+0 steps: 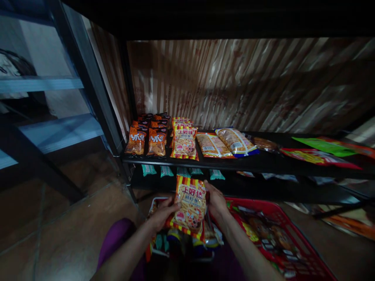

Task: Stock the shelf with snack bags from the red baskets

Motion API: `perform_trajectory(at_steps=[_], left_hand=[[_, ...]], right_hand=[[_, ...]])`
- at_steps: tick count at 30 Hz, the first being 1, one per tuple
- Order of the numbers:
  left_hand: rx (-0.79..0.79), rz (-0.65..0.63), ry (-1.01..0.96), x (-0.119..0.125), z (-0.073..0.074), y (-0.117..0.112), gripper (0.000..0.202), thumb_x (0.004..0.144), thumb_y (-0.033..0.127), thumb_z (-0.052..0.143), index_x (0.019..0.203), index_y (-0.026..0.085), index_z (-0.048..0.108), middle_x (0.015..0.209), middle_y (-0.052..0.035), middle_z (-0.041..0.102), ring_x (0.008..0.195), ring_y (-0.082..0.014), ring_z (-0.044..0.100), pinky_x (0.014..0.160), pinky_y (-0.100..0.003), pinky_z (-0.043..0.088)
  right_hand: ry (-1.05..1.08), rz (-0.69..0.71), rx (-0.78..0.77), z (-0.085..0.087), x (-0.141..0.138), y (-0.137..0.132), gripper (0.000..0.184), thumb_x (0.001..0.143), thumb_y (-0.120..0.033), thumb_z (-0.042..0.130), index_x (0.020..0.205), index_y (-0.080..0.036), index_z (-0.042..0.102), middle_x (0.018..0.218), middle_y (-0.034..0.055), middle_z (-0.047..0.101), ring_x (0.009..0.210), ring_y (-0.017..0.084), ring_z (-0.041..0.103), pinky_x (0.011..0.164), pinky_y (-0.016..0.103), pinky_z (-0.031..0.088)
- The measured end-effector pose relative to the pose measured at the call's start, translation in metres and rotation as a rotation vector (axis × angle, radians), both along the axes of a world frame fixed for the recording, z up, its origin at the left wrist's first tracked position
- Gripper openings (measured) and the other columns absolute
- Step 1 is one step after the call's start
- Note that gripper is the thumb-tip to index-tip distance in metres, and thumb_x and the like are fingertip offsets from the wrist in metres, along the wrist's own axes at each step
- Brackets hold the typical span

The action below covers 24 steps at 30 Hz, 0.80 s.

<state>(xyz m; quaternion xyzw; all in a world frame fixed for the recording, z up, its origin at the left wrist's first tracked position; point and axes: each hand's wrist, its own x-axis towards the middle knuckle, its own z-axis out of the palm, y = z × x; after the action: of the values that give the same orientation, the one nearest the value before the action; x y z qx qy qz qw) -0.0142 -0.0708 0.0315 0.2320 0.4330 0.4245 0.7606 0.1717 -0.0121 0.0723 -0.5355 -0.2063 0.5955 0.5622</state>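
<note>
I hold a yellow and red striped snack bag upright in front of me, just below the black shelf. My left hand grips its left edge and my right hand grips its right edge, fingers wrapped round. More bags lie stacked under it in my lap. On the shelf stand matching striped bags beside orange snack bags.
A red shopping basket with packets sits on the floor at my right. Flat snack packs and red and green packets lie further along the shelf. Teal packets sit on the lower shelf. A blue rack stands left.
</note>
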Motion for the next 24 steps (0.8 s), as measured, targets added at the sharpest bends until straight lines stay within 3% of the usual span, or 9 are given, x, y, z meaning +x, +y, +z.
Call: perform_trajectory(at_steps=[7,14,19,24], left_hand=[[0.112,-0.018,0.056,-0.004,0.026,-0.021,0.045,0.065,0.036,0.076,0.104,0.017,0.064,0.099,-0.008,0.07,0.093,-0.0218,0.065,0.083,-0.031,0.049],[0.172,0.131,0.006,0.004,0.05,-0.002,0.039,0.065,0.045,0.074,0.088,0.016,0.063,0.088,-0.0052,0.07,0.073,-0.0155,0.066,0.069,-0.025,0.048],[0.112,0.23,-0.024,0.011,0.062,0.009,0.038,0.061,0.039,0.078,0.087,0.015,0.064,0.082,-0.0056,0.071,0.072,-0.0173,0.066,0.074,-0.029,0.05],[0.011,0.384,-0.077,0.024,0.068,0.014,0.027,0.063,0.031,0.075,0.078,0.014,0.061,0.071,-0.006,0.07,0.075,-0.0227,0.068,0.077,-0.038,0.052]], right_hand=[[0.016,0.018,0.021,0.025,0.002,-0.006,0.026,0.055,-0.031,0.08,0.066,-0.017,0.061,0.054,0.001,0.068,0.061,0.023,0.067,0.062,0.034,0.053],[-0.01,0.051,0.027,0.04,-0.002,-0.014,0.024,0.056,-0.03,0.08,0.062,-0.017,0.06,0.052,0.0017,0.067,0.064,0.024,0.068,0.062,0.034,0.054],[-0.033,0.083,0.024,0.042,-0.009,-0.008,0.024,0.057,-0.03,0.08,0.064,-0.016,0.062,0.054,0.0021,0.068,0.063,0.023,0.067,0.064,0.034,0.054],[-0.053,0.152,0.015,0.034,-0.011,-0.004,0.027,0.063,-0.041,0.075,0.067,-0.018,0.063,0.06,0.0032,0.071,0.073,0.023,0.068,0.07,0.034,0.053]])
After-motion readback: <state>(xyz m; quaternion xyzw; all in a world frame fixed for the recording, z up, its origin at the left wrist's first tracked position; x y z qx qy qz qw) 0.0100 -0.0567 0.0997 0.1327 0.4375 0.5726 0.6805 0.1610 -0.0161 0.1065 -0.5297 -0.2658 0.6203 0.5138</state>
